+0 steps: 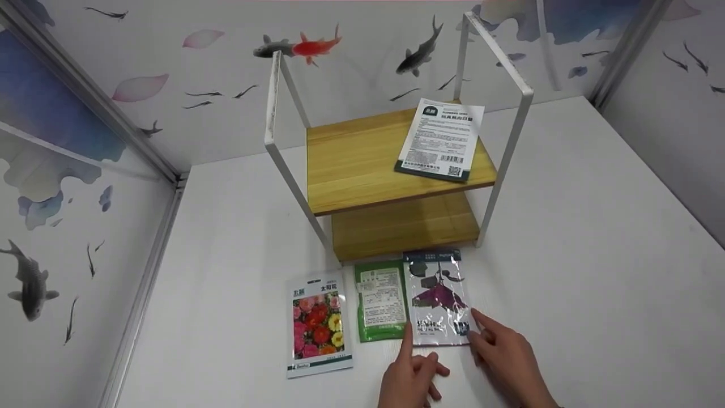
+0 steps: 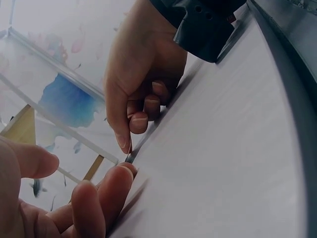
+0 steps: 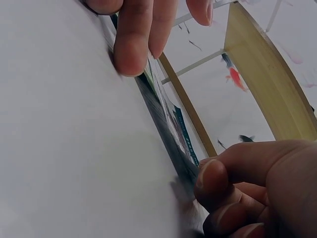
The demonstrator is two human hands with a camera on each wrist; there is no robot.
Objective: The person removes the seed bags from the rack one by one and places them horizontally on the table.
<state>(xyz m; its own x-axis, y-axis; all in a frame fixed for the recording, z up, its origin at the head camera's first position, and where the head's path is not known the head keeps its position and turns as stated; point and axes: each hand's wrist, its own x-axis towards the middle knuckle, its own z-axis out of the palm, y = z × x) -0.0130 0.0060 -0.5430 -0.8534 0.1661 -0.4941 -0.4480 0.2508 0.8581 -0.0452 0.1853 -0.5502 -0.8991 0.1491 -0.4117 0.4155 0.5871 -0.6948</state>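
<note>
A white packet with a purple flower (image 1: 439, 300) lies face up on the table below the shelf. My right hand (image 1: 507, 357) pinches its lower right edge between thumb and index finger, and the right wrist view shows this hand (image 3: 267, 188) at the packet's edge (image 3: 185, 144). The index finger of my left hand (image 1: 408, 377) points straight at the lower left corner, touching or nearly touching it; the other fingers are loosely bent and hold nothing. Against the purple-flower packet's left side is a green packet (image 1: 382, 303). Further left lies a packet with colourful flowers (image 1: 319, 326).
Behind the packets stands a two-tier wooden shelf (image 1: 351, 164) with white metal side frames. A packet with printed text (image 1: 442, 139) rests on its upper board, at the right. Walls with painted fish border the white table (image 1: 226, 283) at the back and sides.
</note>
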